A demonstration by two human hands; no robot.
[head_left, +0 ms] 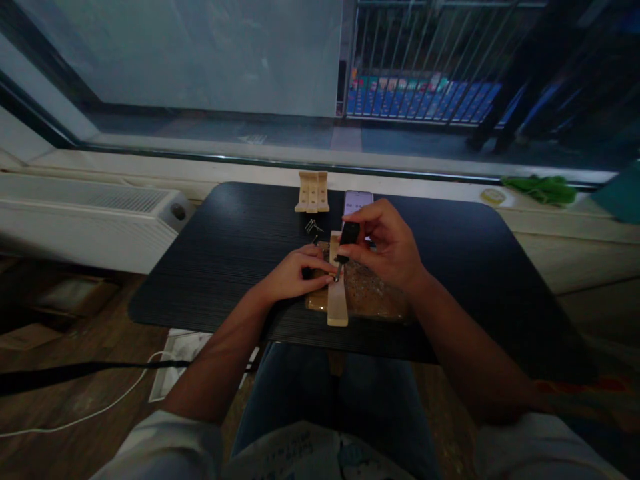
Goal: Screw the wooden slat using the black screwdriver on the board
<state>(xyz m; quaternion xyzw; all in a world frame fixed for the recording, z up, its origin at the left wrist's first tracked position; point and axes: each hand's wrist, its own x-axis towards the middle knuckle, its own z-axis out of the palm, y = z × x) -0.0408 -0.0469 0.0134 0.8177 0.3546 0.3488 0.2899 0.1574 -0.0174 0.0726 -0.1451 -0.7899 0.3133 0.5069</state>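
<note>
A screwdriver (349, 235) with a short black handle is gripped by my right hand (387, 243), its shaft slanting down to the middle of a pale wooden piece (337, 307). This long, narrow piece flares at its near end and lies across a brown block (377, 293) that looks wrapped in clear film. My left hand (300, 272) touches the wooden piece from the left, thumb and forefinger pinched close to the screwdriver tip. Whatever is between those fingertips is too small to make out.
Behind my hands, several similar wooden pieces with holes (313, 192) stand together. Several loose screws (313, 227) lie in front of them. A lit phone (359, 199) is partly behind my right hand. The dark table (210, 267) meets a windowsill; a radiator (90, 213) is at left.
</note>
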